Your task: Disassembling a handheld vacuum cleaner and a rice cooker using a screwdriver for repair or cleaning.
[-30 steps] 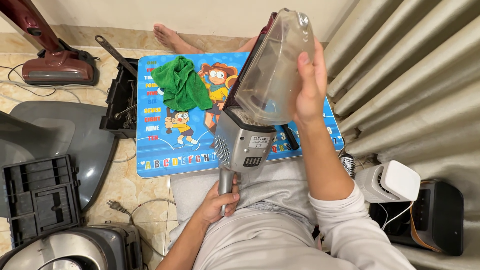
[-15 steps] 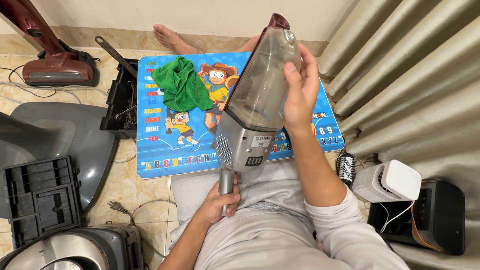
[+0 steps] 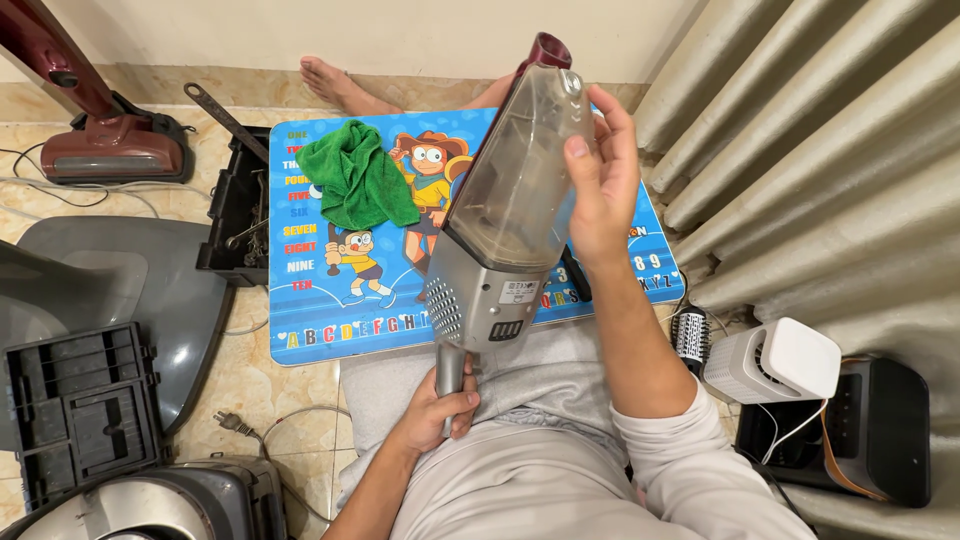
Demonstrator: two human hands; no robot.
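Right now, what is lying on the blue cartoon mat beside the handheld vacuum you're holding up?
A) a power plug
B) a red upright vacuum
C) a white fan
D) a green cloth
D: a crumpled green cloth lies on the upper left part of the blue mat, left of the handheld vacuum that the right hand steadies and the left hand grips by the handle.

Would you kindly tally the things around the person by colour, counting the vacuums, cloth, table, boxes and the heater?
Grey: 2, the handheld vacuum with a clear dust bin and the round canister vacuum
Dark red: 1, the upright floor vacuum
Green: 1, the crumpled towel
Blue: 1, the cartoon-printed lap table
Black: 2, the open toolbox and the plastic compartment tray
White: 1, the small fan heater
Total: 8
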